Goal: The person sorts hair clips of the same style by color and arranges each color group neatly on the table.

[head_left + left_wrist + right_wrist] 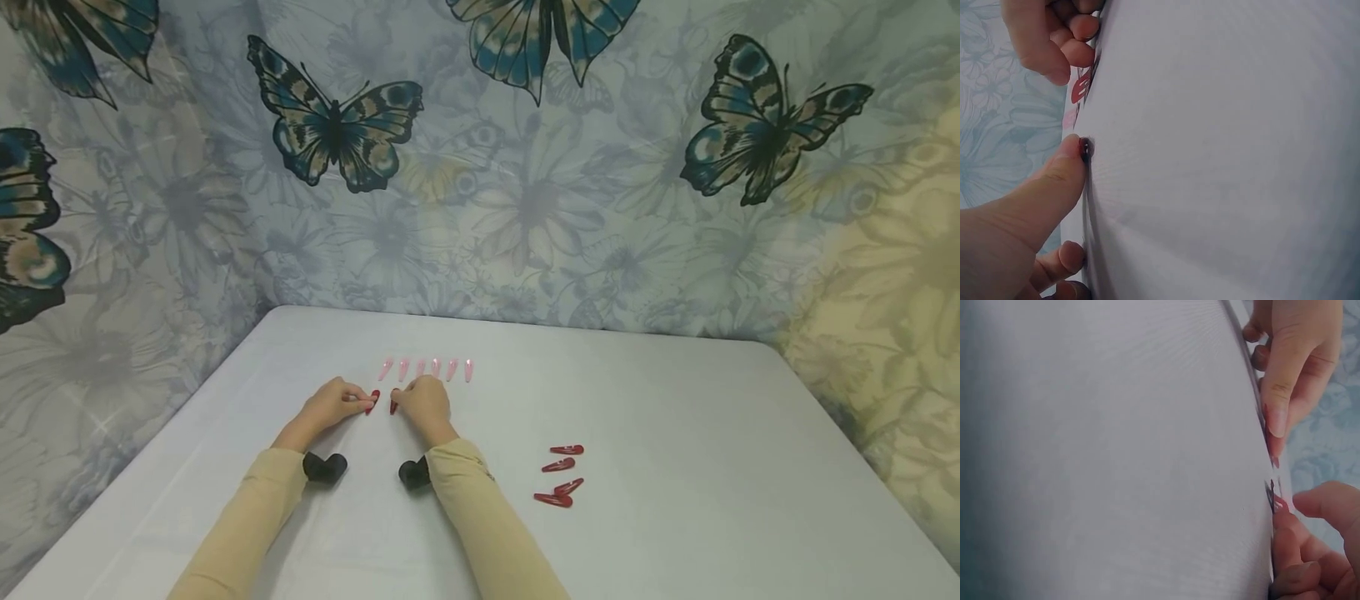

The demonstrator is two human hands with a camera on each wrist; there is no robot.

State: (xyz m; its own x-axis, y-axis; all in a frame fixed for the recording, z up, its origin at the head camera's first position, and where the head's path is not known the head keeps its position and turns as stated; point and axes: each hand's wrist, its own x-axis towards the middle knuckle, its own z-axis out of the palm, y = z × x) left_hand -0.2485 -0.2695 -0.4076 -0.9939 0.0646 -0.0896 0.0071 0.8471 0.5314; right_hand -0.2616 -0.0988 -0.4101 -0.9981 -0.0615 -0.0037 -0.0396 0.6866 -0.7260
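Two red snap hair clips lie side by side below a row of pink ones. My left hand point(334, 405) pinches the left red hair clip point(372, 401) between thumb and forefinger; in the left wrist view the thumb covers part of this clip point(1084, 149). At the other red hair clip point(393, 401) is my right hand point(427, 407). The right wrist view shows its thumb point(1317, 503) lifted away from the clip point(1280, 504), while a bent finger touches the clip's edge. Part of each clip is hidden by fingers.
Several pink hair clips point(452, 370) stand in a row behind the hands. Several more red hair clips point(558, 465) lie to the right of the right forearm, two of them overlapping. A white cloth covers the table point(675, 433), and a butterfly-print curtain point(525, 208) hangs behind it.
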